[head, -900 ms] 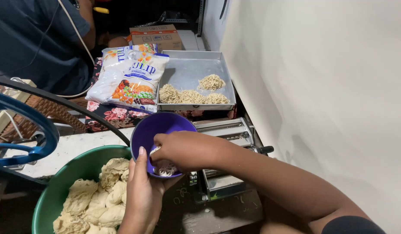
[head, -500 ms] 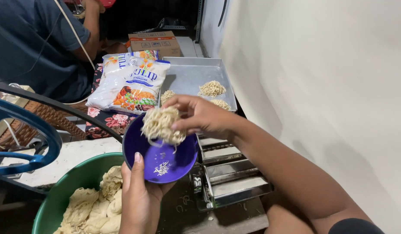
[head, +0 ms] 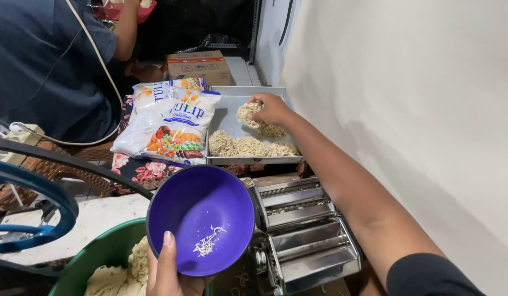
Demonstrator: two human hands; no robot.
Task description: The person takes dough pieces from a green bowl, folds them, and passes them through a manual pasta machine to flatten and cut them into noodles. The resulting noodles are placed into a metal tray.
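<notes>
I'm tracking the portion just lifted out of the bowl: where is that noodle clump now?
In the head view the noodle clump sits under the right hand in the metal tray, far side, behind the noodle nests and right of the flour bags.

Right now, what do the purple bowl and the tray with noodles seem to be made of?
Purple bowl: probably plastic, smooth with a soft sheen and uniform colour. Tray: likely metal, perhaps aluminium or steel, dull grey with a thin raised rim.
</notes>
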